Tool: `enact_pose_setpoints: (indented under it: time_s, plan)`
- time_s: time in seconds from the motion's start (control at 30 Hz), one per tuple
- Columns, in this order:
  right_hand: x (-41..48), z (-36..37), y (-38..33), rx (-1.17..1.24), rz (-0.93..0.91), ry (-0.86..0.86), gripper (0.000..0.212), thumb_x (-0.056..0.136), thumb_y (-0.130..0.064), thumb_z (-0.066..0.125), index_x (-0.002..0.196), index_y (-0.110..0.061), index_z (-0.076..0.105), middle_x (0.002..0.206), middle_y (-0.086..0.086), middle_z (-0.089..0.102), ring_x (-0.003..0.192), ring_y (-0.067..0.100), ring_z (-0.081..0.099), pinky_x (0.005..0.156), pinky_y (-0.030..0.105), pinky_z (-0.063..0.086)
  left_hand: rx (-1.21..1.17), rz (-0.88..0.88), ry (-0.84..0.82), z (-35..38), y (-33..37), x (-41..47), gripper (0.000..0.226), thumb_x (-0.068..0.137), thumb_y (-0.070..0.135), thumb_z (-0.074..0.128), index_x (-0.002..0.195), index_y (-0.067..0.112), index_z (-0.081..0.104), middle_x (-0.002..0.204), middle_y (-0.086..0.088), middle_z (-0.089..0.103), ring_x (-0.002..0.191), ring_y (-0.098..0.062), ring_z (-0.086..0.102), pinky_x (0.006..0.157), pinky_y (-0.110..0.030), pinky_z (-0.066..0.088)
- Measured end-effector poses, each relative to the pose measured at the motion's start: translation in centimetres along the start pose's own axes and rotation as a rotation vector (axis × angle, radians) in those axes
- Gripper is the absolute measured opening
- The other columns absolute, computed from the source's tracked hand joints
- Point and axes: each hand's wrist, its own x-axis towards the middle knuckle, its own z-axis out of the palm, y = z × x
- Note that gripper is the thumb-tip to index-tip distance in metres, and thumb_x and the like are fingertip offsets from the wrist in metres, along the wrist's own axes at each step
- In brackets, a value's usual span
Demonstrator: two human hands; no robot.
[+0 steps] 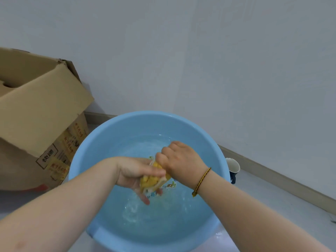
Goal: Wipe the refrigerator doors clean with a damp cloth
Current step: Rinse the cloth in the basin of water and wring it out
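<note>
A yellow cloth [152,180] with a pale edge is bunched between both my hands, just above the water in a light blue basin [101,142]. My left hand [135,174] grips its lower end, fingers pointing down toward the water. My right hand [179,160] is clenched around its upper end; a braided band circles that wrist. Much of the cloth is hidden inside my fists. The water below is rippled. No refrigerator is in view.
An open cardboard box [40,113] stands on the floor to the left of the basin. A white and dark cup [233,169] sits behind the basin's right rim. A plain white wall with a baseboard [272,176] runs behind.
</note>
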Motion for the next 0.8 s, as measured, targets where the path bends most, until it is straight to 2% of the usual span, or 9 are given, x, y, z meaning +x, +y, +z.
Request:
enact_pose_setpoints:
  time_s: [0.07,0.17,0.23,0.33,0.4,0.5,0.6,0.7,0.8]
  plan:
    - [0.0,0.5,0.1,-0.072,-0.073,0.142,0.052,0.081,0.006,0.022,0.057,-0.019,0.060,0.050,-0.005,0.051,0.045,0.014,0.051,0.067,0.026,0.053,0.089,-0.092,-0.041,1.1,-0.2,0.0,0.047,0.061,0.036,0.077,0.096,0.015,0.054,0.089,-0.002,0.061,0.071,-0.012,0.067,0.053,-0.028,0.056]
    - [-0.8,1.0,0.0,-0.097,-0.120,0.063,0.045,0.082,0.000,0.030,0.057,-0.021,0.061,0.050,-0.006,0.053,0.043,0.012,0.050,0.051,0.021,0.046,0.287,-0.124,0.188,2.5,0.1,0.8,0.012,0.083,0.018,0.064,0.081,0.018,0.052,0.074,0.001,0.053,0.061,-0.008,0.053,0.047,-0.018,0.049]
    - [-1.0,0.4,-0.4,-0.104,-0.084,-0.196,0.006,0.057,-0.017,0.063,0.057,-0.023,0.064,0.047,-0.007,0.051,0.038,0.009,0.047,0.038,0.018,0.028,0.515,-0.154,0.369,3.4,0.3,2.0,0.019,0.081,0.016,0.065,0.072,0.018,0.047,0.067,0.002,0.046,0.056,-0.010,0.045,0.043,-0.016,0.043]
    - [-1.0,0.9,-1.0,-0.013,0.135,-0.400,0.039,0.019,-0.020,0.082,0.054,-0.018,0.064,0.043,-0.005,0.050,0.033,0.007,0.046,0.034,0.015,0.014,0.886,-0.172,0.683,4.6,0.0,3.7,0.014,0.078,0.015,0.057,0.076,0.018,0.043,0.065,0.004,0.048,0.056,-0.012,0.047,0.045,-0.018,0.035]
    - [-0.7,0.4,-1.6,0.021,0.174,-0.447,0.037,0.041,-0.019,0.083,0.074,-0.014,0.065,0.063,0.001,0.063,0.052,0.012,0.061,0.035,0.019,0.023,0.935,-0.200,0.832,5.1,-0.6,4.1,0.025,0.078,0.017,0.057,0.102,0.019,0.047,0.089,0.005,0.060,0.078,-0.016,0.057,0.058,-0.021,0.039]
    - [-0.9,0.7,-1.9,0.164,0.236,-0.630,0.031,0.085,-0.004,0.049,0.116,-0.003,0.044,0.112,0.012,0.060,0.100,0.028,0.060,0.052,0.028,0.030,1.124,-0.192,0.914,5.1,-1.7,4.5,0.041,0.084,0.022,0.054,0.122,0.018,0.040,0.113,0.000,0.060,0.103,-0.021,0.059,0.069,-0.025,0.037]
    - [-1.1,0.3,-2.0,0.243,0.306,-0.648,0.024,0.086,-0.005,0.046,0.110,-0.007,0.046,0.106,0.011,0.061,0.098,0.029,0.059,0.047,0.023,0.023,1.317,-0.120,0.920,4.6,-2.1,4.5,0.037,0.085,0.021,0.048,0.121,0.016,0.041,0.112,-0.002,0.062,0.103,-0.023,0.059,0.068,-0.026,0.036]
    - [-1.0,-0.3,-2.0,0.312,0.332,-0.656,0.013,0.085,-0.008,0.046,0.091,-0.014,0.037,0.077,0.004,0.052,0.083,0.030,0.053,0.047,0.024,0.023,1.404,-0.023,0.918,4.1,-2.1,3.8,0.030,0.085,0.023,0.045,0.114,0.015,0.043,0.108,-0.001,0.063,0.099,-0.024,0.060,0.068,-0.026,0.036]
    - [-1.0,-0.4,-1.7,0.348,0.342,-0.647,0.015,0.084,-0.011,0.049,0.099,-0.012,0.046,0.095,0.009,0.060,0.091,0.029,0.057,0.062,0.027,0.033,1.461,0.040,0.889,3.8,-2.1,3.3,0.029,0.086,0.026,0.044,0.112,0.014,0.043,0.108,0.000,0.063,0.099,-0.024,0.060,0.067,-0.026,0.034]
